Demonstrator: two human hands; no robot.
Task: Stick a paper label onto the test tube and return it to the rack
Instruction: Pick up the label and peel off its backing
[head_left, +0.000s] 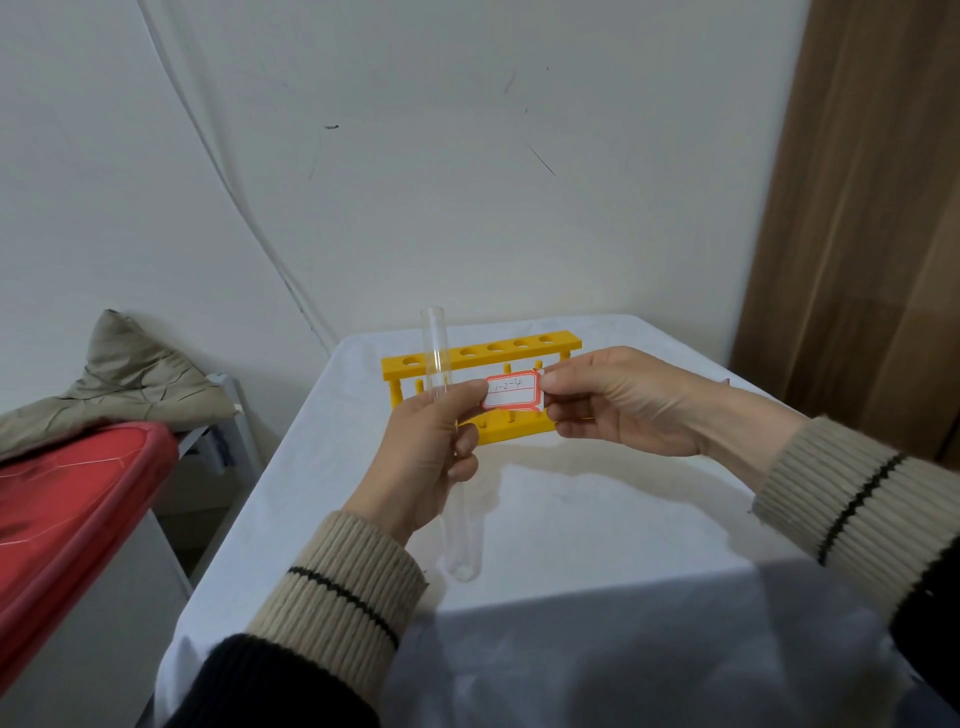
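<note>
The left hand (426, 452) is gripping a clear glass tube (445, 415) near its middle, nearly upright, above the white table (597, 509) in front of the yellow rack (480, 356). The right hand (618, 400) is pinching the right edge of a red-bordered paper label (511, 396), handwritten "1-2-4". The left thumb is touching the label's left end beside the tube.
</note>
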